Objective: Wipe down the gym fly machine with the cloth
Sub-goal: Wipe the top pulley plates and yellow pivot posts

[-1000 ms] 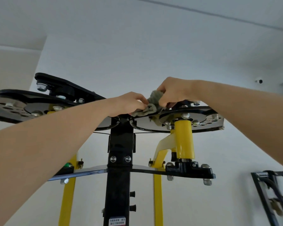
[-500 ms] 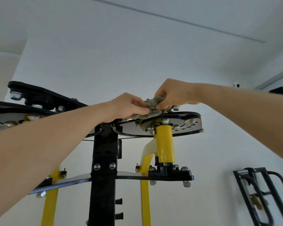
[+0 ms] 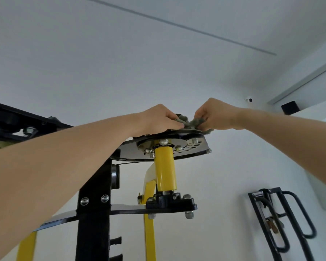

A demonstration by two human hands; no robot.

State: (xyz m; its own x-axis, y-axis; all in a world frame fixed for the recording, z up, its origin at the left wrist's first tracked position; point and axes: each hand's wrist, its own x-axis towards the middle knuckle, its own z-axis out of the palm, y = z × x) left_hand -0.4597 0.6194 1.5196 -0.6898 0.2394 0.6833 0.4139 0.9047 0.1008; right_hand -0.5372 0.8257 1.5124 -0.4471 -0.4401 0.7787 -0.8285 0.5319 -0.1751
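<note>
Left grip [image 3: 162,117] and right grip [image 3: 215,115] are pinching opposite ends of the soft, limp cloth [image 3: 193,122], bunching it atop the rigid fly machine [image 3: 164,166], centre frame.

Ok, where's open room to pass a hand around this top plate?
Free: the air between the plate rim and the wall rack, and the gap right of the yellow tube above the lower bracket. Crowded: the plate top, where left hand and right hand grip the cloth.
</note>
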